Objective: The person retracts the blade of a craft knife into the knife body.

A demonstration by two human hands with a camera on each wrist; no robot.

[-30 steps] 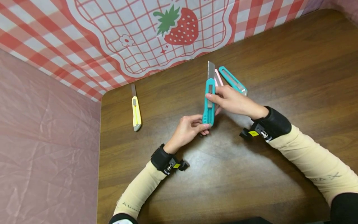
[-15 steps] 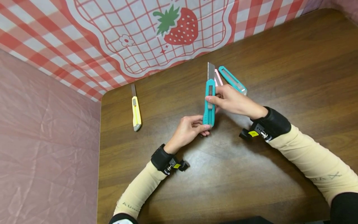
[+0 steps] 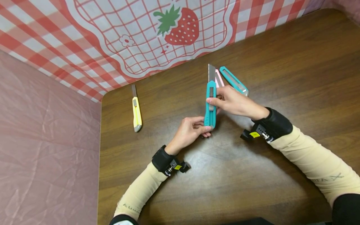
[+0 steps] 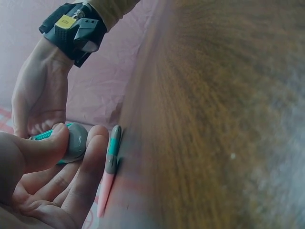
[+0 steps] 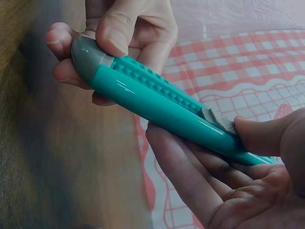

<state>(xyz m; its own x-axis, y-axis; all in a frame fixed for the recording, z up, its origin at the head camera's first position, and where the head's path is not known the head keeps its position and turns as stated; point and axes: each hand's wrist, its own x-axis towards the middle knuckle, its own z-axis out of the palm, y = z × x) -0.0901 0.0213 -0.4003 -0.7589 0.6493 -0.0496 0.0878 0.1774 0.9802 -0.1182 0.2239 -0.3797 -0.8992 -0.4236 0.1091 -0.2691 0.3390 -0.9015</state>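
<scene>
Both hands hold a teal utility knife (image 3: 211, 115) above the table, its blade extended and pointing toward the cloth. My left hand (image 3: 189, 131) pinches the grey end cap (image 5: 89, 59) between thumb and fingers. Higher up the body, my right hand (image 3: 233, 100) grips the knife, its thumb pressed at the grey slider (image 5: 219, 121). Just behind the right hand lie a pink utility knife (image 3: 219, 78), partly hidden, and a second teal utility knife (image 3: 233, 79). In the left wrist view the held knife shows mostly its cap, with the right hand beyond.
On the left part of the wooden table (image 3: 168, 193) lies a yellow utility knife (image 3: 137, 114) with its blade out. A red-and-white checked cloth (image 3: 146, 34) with a strawberry print stands along the far edge. Pink sheeting (image 3: 47, 140) borders the left side.
The held utility knife has shifted slightly toward the body, along with the right thumb. Its blade sticks out by about the same length. Both grips stay the same, and the other knives have not moved.
</scene>
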